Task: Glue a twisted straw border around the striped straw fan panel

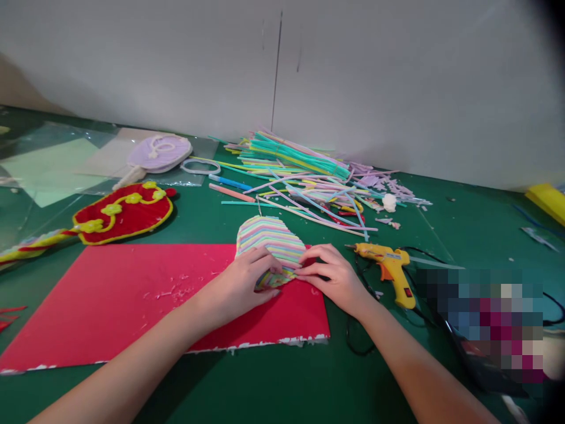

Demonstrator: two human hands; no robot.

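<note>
A rounded panel (270,235) made of pastel pipe cleaners laid side by side stands out against the red board (132,282). My left hand (247,277) curls over its near left edge, fingers bent and thumb below. At the panel's right edge, my right hand (338,277) pinches with its fingertips, where a pipe cleaner end seems to lie. The fingers partly hide the lower part of the panel. A thin wire sticks up from its far edge.
Loose pipe cleaners (300,159) are heaped by the wall. To the right lie a yellow glue gun (388,265) with its black cord and a blurred-out device (489,330). At left are a red fan (128,215) and a lilac fan (159,152).
</note>
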